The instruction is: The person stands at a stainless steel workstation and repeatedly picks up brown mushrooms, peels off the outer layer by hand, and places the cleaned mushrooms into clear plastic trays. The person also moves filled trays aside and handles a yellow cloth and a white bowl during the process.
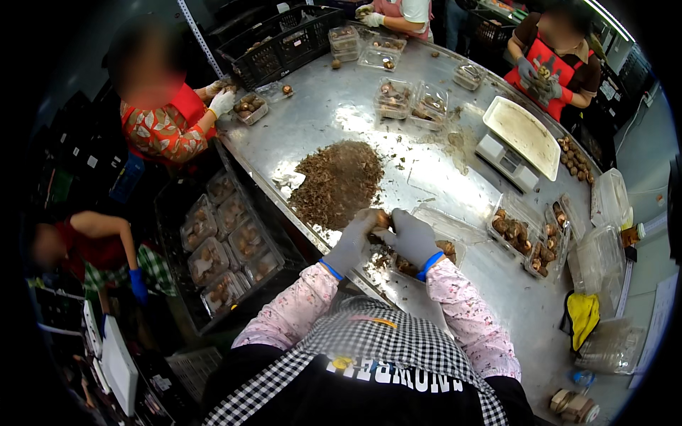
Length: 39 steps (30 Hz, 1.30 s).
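Note:
Between my two gloved hands is a small brown corm [382,219], likely a taro. My left hand [347,244], in a grey glove with a blue cuff, grips it from the left. From the other side, the fingers of my right hand [413,238] close on it, in a matching glove. Under my right hand stands an open transparent plastic clamshell box [459,254] with several corms in it, partly hidden by that hand. Beyond my left hand spreads a heap of brown fibrous peelings [341,181] on the metal table [314,120].
Filled clamshells [512,226] stand to the right, near a weighing scale [509,160] and loose corms [575,160]. A black crate [256,234] of packed boxes sits left of the table edge. Co-workers [165,117] stand around the table. Stacked plastic boxes [597,261] line the right side.

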### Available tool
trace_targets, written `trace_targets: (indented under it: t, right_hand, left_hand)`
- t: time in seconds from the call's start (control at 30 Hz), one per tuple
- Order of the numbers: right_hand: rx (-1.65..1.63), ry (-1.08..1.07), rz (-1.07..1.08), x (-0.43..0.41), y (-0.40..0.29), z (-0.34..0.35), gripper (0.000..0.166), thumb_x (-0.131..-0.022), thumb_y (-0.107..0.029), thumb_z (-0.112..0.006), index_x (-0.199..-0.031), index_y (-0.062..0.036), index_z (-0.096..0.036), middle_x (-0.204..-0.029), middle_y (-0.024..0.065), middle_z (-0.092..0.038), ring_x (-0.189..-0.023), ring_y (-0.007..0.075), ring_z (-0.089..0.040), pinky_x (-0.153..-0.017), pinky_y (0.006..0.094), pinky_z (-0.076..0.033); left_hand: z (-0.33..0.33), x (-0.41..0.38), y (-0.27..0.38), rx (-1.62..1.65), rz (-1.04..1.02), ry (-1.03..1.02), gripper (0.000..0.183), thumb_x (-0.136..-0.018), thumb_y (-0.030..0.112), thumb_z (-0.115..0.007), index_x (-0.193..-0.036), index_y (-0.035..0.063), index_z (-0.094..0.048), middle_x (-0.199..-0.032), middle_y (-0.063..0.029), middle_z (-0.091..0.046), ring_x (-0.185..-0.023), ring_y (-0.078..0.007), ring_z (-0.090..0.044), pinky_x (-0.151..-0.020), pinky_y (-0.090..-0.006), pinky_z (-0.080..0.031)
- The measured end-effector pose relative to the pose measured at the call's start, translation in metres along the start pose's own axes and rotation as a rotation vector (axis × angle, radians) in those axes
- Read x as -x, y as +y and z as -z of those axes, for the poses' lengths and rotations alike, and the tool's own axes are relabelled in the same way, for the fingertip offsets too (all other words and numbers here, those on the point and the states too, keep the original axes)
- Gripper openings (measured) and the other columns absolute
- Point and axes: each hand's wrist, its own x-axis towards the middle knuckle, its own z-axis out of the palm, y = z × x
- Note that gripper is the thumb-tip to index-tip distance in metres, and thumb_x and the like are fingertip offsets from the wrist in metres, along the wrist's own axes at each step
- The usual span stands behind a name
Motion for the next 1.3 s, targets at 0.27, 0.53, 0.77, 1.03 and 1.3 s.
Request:
trace_targets:
  t: [0.27,0.53,0.77,1.03,1.3]
  right_hand:
    - [-0.114,-0.143,-0.023,0.006,0.022,-0.028,0.036,-0.091,-0.043,-0.052,-0.093,-0.0076,-0.059,-0.086,0.0148,-0.066,-0.081,0.0348,-0.064,-0.071,0.0468,-0.049]
    - [0.121,-0.026,-0.075,-0.006,-0.010,-0.013,0.043,-0.087,-0.049,-0.057,-0.083,-0.0057,-0.063,-0.075,0.0157,-0.066,-0.072,0.0332,-0.066,-0.063,0.0431,-0.051]
    - [-0.303,-0.085,-0.074,0.000,0.015,-0.013,0.033,-0.086,-0.040,-0.057,-0.087,-0.0084,-0.066,-0.073,0.0164,-0.065,-0.072,0.0345,-0.064,-0.067,0.0435,-0.050]
    - [-0.198,0.074,0.060,-0.006,0.016,-0.010,0.033,-0.090,-0.037,-0.056,-0.101,-0.0059,-0.058,-0.096,0.0196,-0.063,-0.085,0.0372,-0.061,-0.073,0.0445,-0.048]
    - [-0.332,-0.080,0.045,-0.003,0.008,-0.011,0.031,-0.089,-0.034,-0.056,-0.093,-0.0033,-0.059,-0.084,0.0179,-0.064,-0.080,0.0354,-0.063,-0.072,0.0428,-0.050]
  left_hand:
    - [0.024,-0.009,0.007,0.449,-0.021,-0.239,0.022,-0.101,0.020,-0.044,-0.109,0.0010,-0.052,-0.101,-0.0052,-0.056,-0.085,-0.0123,-0.055,-0.084,-0.0300,-0.048]
    - [-0.014,0.009,0.016,-0.134,-0.086,0.038,0.044,-0.100,0.031,-0.048,-0.132,0.0013,-0.046,-0.107,-0.0082,-0.059,-0.094,-0.0131,-0.057,-0.077,-0.0289,-0.048]
    - [0.023,-0.002,0.023,0.003,0.108,-0.193,0.036,-0.101,0.028,-0.045,-0.125,0.0022,-0.051,-0.105,-0.0050,-0.059,-0.096,-0.0160,-0.059,-0.078,-0.0313,-0.053]
    - [0.008,0.008,0.022,0.028,-0.092,-0.062,0.026,-0.099,0.024,-0.048,-0.111,0.0011,-0.052,-0.097,-0.0074,-0.059,-0.087,-0.0161,-0.058,-0.080,-0.0286,-0.048]
    - [0.013,0.006,0.026,0.069,-0.080,-0.155,0.028,-0.100,0.017,-0.047,-0.122,0.0000,-0.048,-0.110,-0.0093,-0.056,-0.102,-0.0169,-0.056,-0.087,-0.0282,-0.047]
